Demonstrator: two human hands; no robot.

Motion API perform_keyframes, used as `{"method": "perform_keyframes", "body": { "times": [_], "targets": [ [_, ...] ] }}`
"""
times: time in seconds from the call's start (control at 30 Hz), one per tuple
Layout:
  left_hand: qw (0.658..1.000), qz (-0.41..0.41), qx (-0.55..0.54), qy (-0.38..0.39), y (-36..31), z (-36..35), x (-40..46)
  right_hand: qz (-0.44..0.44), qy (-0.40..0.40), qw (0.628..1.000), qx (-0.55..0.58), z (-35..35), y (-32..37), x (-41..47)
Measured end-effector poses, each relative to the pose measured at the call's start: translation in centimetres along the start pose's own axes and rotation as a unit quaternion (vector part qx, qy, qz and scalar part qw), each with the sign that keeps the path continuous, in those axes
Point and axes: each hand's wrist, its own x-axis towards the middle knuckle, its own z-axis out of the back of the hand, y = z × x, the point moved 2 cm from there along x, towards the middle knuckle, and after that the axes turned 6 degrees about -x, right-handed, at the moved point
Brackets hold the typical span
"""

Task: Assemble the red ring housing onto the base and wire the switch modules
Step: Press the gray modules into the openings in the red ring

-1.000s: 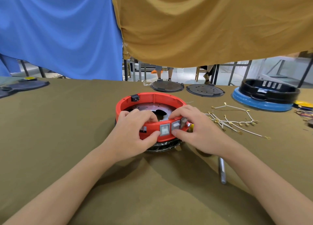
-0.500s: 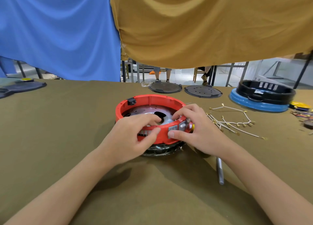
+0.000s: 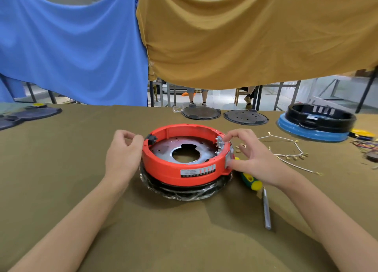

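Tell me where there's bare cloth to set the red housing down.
Bare cloth lies left of the red housing, beyond the left hand, up to the dark plates at the far-left edge. Right of the right hand is crowded: screwdriver, white wires.

A red ring (image 3: 185, 172) sits on a plastic-wrapped black base (image 3: 184, 192) on the counter (image 3: 184, 241). The left hand (image 3: 122, 155) rests against its left wall. The right hand (image 3: 251, 159) pinches the switches (image 3: 228, 161) on its right side.
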Motion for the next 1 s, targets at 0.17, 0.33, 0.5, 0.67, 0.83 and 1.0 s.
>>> {"method": "perform_keyframes", "body": {
  "times": [0.17, 0.33, 0.5, 0.67, 0.83, 1.0],
  "targets": [
    [0.987, 0.063, -0.07, 0.129, 0.7, -1.3, -0.5, -0.047, -0.027, 0.998, -0.034, -1.0, -0.2, -0.1],
    [0.985, 0.056, -0.103, 0.124, 0.8, -1.1, -0.3, -0.037, -0.07, 0.995, -0.055, -1.4, 0.0, -0.2],
    [0.977, 0.076, -0.139, 0.14, 0.4, -1.2, -0.8, -0.032, -0.131, 0.991, -0.025, -0.9, -0.1, -0.2],
    [0.973, 0.058, -0.152, 0.161, 1.5, -1.7, -0.4, -0.096, -0.199, 0.974, 0.046, -1.2, -0.8, 0.0],
    [0.962, 0.055, -0.181, 0.196, 1.6, -2.6, -0.8, -0.175, -0.204, 0.956, 0.115, -2.0, -0.5, 0.0],
    [0.961, 0.057, -0.189, 0.193, 1.7, -2.6, -1.1, -0.171, -0.167, 0.961, 0.139, -3.7, 1.0, -0.2]
  ]
}}
